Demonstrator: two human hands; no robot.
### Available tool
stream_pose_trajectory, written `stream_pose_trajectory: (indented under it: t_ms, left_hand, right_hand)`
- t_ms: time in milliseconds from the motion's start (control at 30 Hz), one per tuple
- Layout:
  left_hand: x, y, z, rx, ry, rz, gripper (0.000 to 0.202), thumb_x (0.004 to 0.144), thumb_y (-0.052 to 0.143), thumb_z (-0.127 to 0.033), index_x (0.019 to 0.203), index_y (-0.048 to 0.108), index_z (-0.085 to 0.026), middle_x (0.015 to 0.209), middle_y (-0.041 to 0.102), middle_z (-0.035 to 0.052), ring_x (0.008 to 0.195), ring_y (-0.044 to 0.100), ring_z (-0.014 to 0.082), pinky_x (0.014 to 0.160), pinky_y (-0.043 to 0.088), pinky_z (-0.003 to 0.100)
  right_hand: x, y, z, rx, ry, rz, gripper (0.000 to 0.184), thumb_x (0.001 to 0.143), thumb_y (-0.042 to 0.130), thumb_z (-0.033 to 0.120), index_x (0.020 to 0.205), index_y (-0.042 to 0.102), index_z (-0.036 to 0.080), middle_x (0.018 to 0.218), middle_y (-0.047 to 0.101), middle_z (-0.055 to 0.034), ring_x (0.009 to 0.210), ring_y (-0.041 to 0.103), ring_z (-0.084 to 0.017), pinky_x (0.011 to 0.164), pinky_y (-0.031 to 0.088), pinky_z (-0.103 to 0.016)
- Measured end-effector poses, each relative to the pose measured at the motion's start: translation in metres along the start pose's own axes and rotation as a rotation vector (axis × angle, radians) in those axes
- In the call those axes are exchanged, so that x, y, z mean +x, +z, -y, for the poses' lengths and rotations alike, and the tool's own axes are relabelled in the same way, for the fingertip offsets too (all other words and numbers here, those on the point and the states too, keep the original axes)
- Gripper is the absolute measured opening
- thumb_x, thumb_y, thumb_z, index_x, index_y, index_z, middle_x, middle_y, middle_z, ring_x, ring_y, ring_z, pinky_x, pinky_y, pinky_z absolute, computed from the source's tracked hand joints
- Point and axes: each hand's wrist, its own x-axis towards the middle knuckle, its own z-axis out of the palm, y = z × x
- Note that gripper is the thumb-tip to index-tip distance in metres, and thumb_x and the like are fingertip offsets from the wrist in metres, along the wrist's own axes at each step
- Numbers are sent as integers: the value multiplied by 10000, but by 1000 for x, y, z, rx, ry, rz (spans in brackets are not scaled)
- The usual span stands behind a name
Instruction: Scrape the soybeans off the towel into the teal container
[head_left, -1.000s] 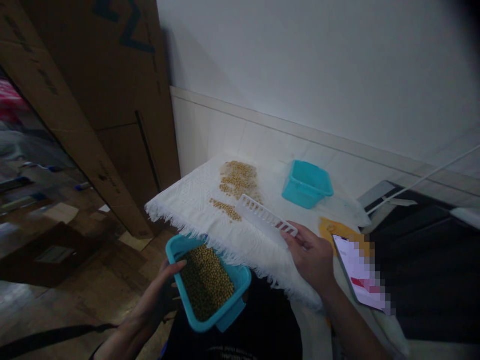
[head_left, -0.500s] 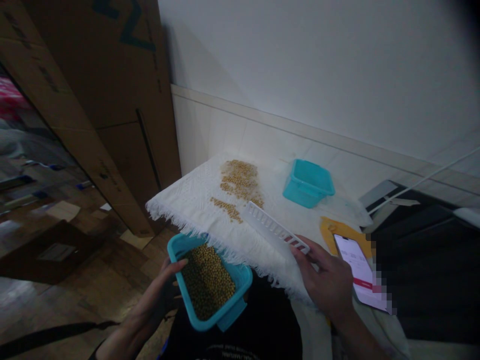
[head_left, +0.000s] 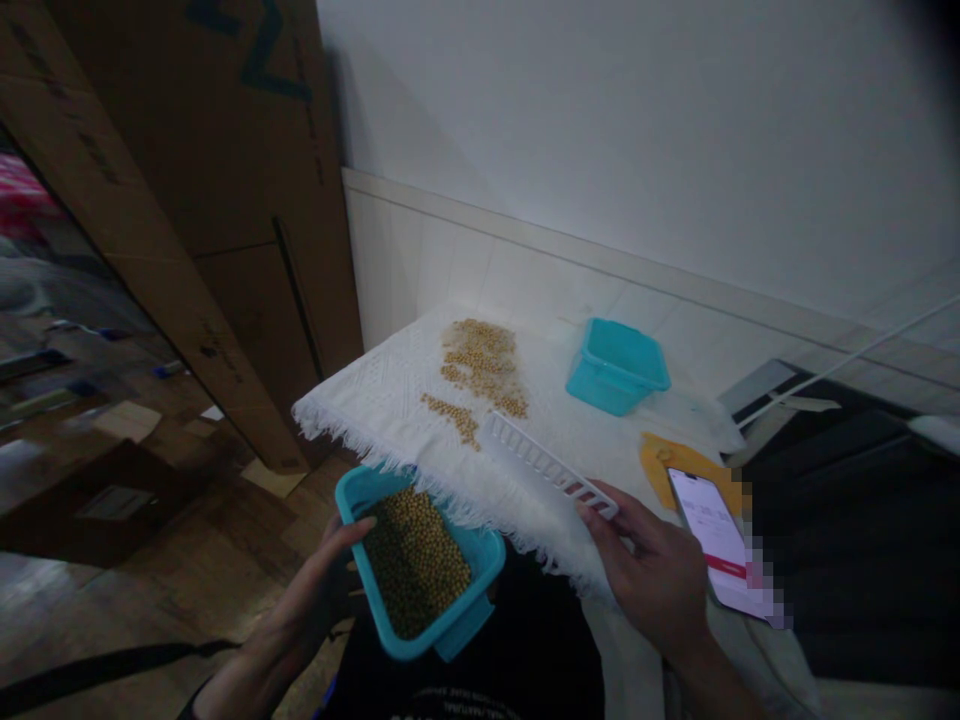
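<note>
My left hand (head_left: pixel 319 580) grips the left rim of a turquoise plastic basket (head_left: pixel 476 610), thumb over the edge, below the table's fringed front. Inside lie many yellow soybeans (head_left: pixel 431 545), part of them in shadow. My right hand (head_left: pixel 652 565) is closed on one end of a white slotted plastic strip (head_left: pixel 551 465), held slanting over the tablecloth. The strip's far end is beside a short row of loose soybeans (head_left: pixel 454 415). Behind that row, a larger patch of soybeans (head_left: pixel 484 360) is spread on the white cloth (head_left: pixel 382 390).
A second turquoise basket (head_left: pixel 619 370) stands at the back right of the table. To the right, a phone (head_left: pixel 716 545) lies partly on a yellow cloth (head_left: pixel 660 470), near a black object (head_left: pixel 862 540). A large cardboard box (head_left: pixel 247 180) rises at left, and a wall runs behind.
The white strip has shifted slightly toward me and to the left, nudging the near soybeans at its end. My left hand and the basket stay in place.
</note>
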Motion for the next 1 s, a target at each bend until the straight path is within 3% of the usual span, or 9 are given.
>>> stream_pose_trajectory:
  t_ms: [200,533,833,1000]
  left_hand:
    - [-2,2,-1,6,3,-14,980,853,863,-642,1684,452,-324,1486,791,144,1365,761,447,1097,617,547]
    - [-1,3,-1,19,3,-18,958,858,848,-661,1658,439,-330,1473,784,151,1297,791,440,1108,602,578]
    - [-3,5,-3,30,7,-53,964,830,880,-655,1648,475,-344,1476,784,145,1253,807,433,1040,638,554]
    - [-3,4,0,-1,11,-27,911,869,869,-610,1656,490,-349,1493,798,137,1276,807,427,1025,650,538]
  right_hand:
    - [-6,8,0,43,23,-43,325,1073,674,493,1104,905,266,813,886,-38,530,799,-224,590,674,-281]
    - [7,19,9,103,37,-15,283,1043,680,420,1084,908,256,866,899,-45,682,869,-252,615,679,-265]
    - [10,21,31,172,-170,45,253,1026,653,245,1111,891,259,888,903,-26,676,865,-219,681,690,-253]
    - [19,23,33,243,-127,83,261,1022,663,239,1149,889,272,907,906,-22,664,856,-211,647,679,-249]
